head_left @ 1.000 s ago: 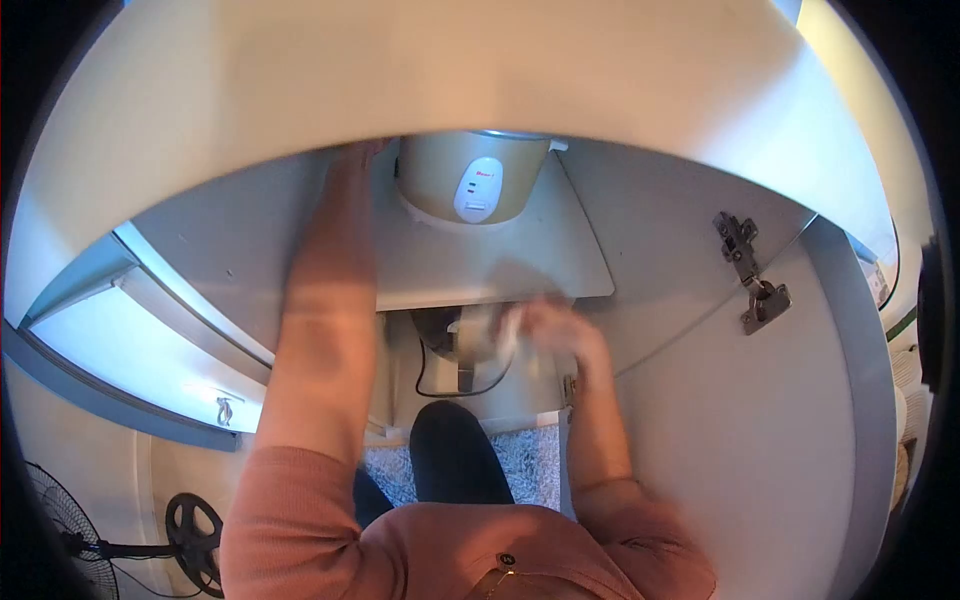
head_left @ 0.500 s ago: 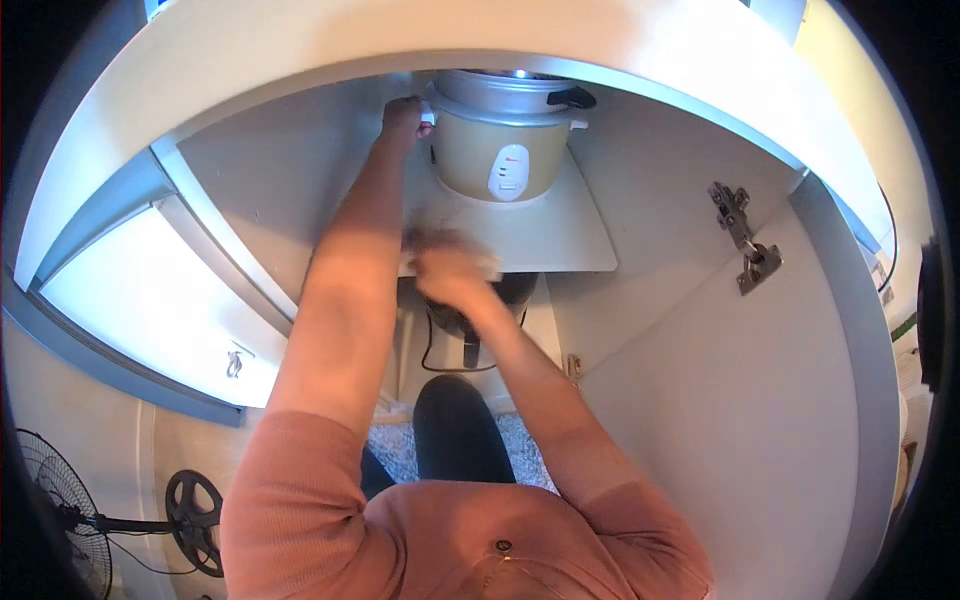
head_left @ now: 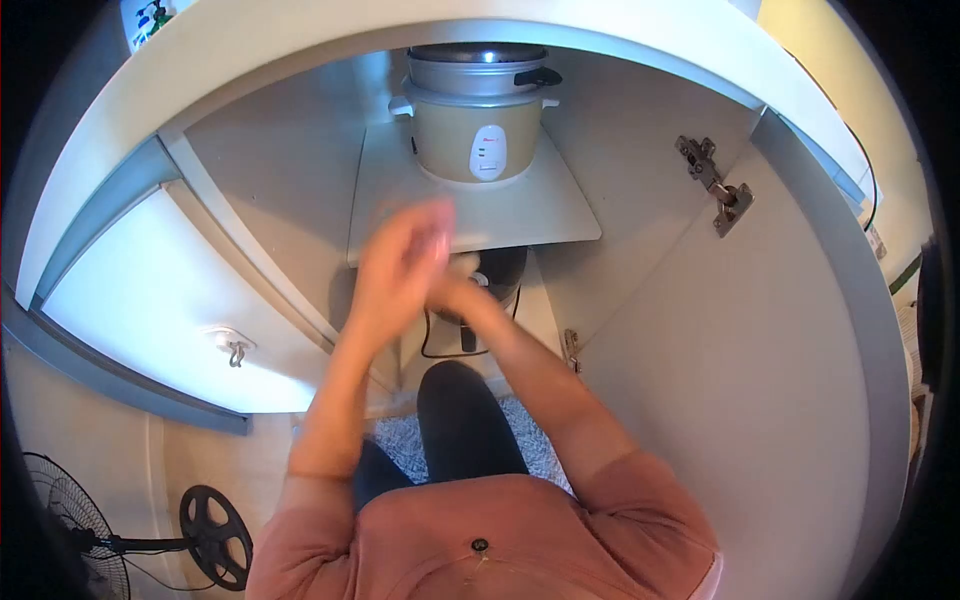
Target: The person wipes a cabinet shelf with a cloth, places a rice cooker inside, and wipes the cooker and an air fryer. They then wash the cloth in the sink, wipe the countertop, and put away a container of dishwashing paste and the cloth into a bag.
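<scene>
The rice cooker point(head_left: 445, 140) on the shelf point(head_left: 510, 215) is judged rigid and fairly heavy, best gripped by its side handles point(head_left: 400, 106); whether anything is grasped by the left hand's point(head_left: 404, 257) or right hand's point(head_left: 452, 287) blurred fingers cannot be told.

Room in front, blockage behind

A hand could pass over the front of the flat white shelf board point(head_left: 510, 222); behind, the round beige rice cooker point(head_left: 450, 142) stands in the way, its white side handles point(head_left: 400, 105) narrowing both gaps to the pale cabinet walls point(head_left: 620, 165).
</scene>
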